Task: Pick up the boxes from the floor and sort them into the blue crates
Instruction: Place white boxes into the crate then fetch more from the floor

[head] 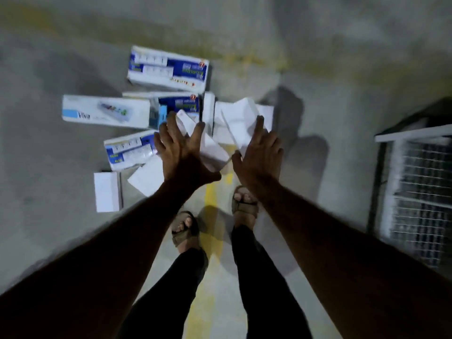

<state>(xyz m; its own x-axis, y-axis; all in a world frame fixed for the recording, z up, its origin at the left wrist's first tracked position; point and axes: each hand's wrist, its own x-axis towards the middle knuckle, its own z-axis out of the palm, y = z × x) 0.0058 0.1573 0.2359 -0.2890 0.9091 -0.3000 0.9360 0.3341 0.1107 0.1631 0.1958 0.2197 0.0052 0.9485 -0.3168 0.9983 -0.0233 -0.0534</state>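
Observation:
Several boxes lie in a loose pile on the concrete floor ahead of my feet. A blue-and-white printed box [168, 68] lies farthest away, and a long white box with a light-blue end [105, 111] is at the left. Another blue-and-white box [129, 150] and a plain white box [107, 192] lie nearer. My left hand [182, 152] is spread open over a plain white box [212, 149]. My right hand [260, 152] is spread open over a tilted white box [241, 118]. Neither hand grips anything. No blue crate is in view.
A wire-mesh cage with a white frame [415, 192] stands at the right edge. A yellow painted line [210, 241] runs along the floor between my sandalled feet [184, 227]. Bare grey concrete surrounds the pile.

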